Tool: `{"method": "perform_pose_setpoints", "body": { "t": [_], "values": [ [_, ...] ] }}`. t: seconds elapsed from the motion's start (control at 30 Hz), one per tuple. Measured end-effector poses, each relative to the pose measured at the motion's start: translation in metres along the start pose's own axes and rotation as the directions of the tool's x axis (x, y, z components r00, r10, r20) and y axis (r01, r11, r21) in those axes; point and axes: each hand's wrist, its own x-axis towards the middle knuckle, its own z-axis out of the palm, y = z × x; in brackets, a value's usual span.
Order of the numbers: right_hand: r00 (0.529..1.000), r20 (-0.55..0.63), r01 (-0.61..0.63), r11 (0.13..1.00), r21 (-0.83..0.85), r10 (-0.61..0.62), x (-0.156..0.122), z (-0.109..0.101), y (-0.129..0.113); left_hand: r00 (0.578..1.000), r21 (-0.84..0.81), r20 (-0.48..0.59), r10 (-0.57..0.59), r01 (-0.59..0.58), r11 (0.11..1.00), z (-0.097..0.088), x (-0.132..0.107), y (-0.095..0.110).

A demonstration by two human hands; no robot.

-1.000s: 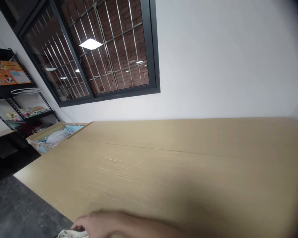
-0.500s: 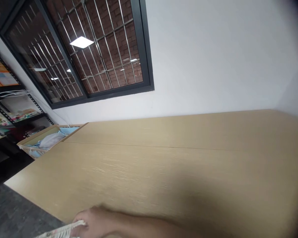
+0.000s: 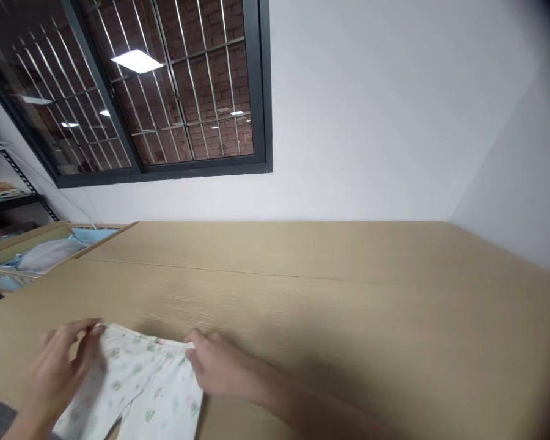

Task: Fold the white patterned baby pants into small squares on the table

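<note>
A small pair of white baby trousers (image 3: 140,385) with a pale printed pattern lies on the light wooden table (image 3: 330,305), near its front left. My left hand (image 3: 59,373) grips the left end of the waistband, its fingers blurred by motion. My right hand (image 3: 215,363) pinches the right end of the waistband, with the forearm running off to the lower right. The waistband is stretched between the two hands and the legs hang toward me.
An open cardboard box (image 3: 32,253) with pale blue and white cloth stands at the table's far left end. Behind it is a black metal shelf (image 3: 4,195). A barred window (image 3: 156,91) and a white wall back the table.
The view has swung right and down. The trousers, before only a scrap at the bottom edge in my right hand, now lie spread on the table, and my left hand has come into view.
</note>
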Motion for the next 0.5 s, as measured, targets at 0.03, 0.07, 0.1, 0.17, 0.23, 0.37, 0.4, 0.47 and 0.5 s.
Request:
{"method": "perform_pose_setpoints", "body": {
  "t": [0.03,0.07,0.1,0.17,0.23,0.37,0.4,0.47,0.5],
  "values": [
    [0.999,-0.043,-0.033,0.999,-0.010,0.033,-0.005,-0.008,0.010,0.998,-0.064,0.027,0.049,-0.047,0.997,0.014,0.006,0.005],
    [0.994,-0.091,-0.062,0.998,-0.020,0.060,-0.010,-0.014,0.022,0.992,-0.140,0.070,0.101,-0.090,0.986,0.028,0.012,0.013],
    [0.986,-0.140,-0.091,0.995,-0.037,0.085,-0.013,-0.019,0.035,0.982,-0.214,0.122,0.143,-0.115,0.970,0.042,0.017,0.023],
    [0.967,-0.217,-0.152,0.985,-0.084,0.131,-0.019,-0.029,0.062,0.955,-0.324,0.231,0.185,-0.104,0.941,0.068,0.022,0.047],
    [0.952,-0.255,-0.207,0.969,-0.137,0.168,-0.023,-0.040,0.091,0.919,-0.389,0.341,0.197,-0.052,0.920,0.089,0.023,0.073],
    [0.930,-0.337,-0.248,0.925,-0.289,0.144,-0.028,-0.065,0.140,0.834,-0.443,0.495,0.244,0.000,0.897,0.125,0.019,0.119],
    [0.922,-0.362,-0.266,0.905,-0.330,0.139,-0.028,-0.070,0.149,0.824,-0.447,0.506,0.255,-0.002,0.894,0.133,0.018,0.128],
    [0.902,-0.405,-0.315,0.868,-0.383,0.148,-0.027,-0.077,0.166,0.818,-0.447,0.509,0.268,-0.015,0.894,0.151,0.018,0.142],
    [0.892,-0.424,-0.337,0.855,-0.395,0.156,-0.026,-0.078,0.173,0.817,-0.440,0.511,0.268,-0.019,0.898,0.159,0.018,0.147]
  ]
}}
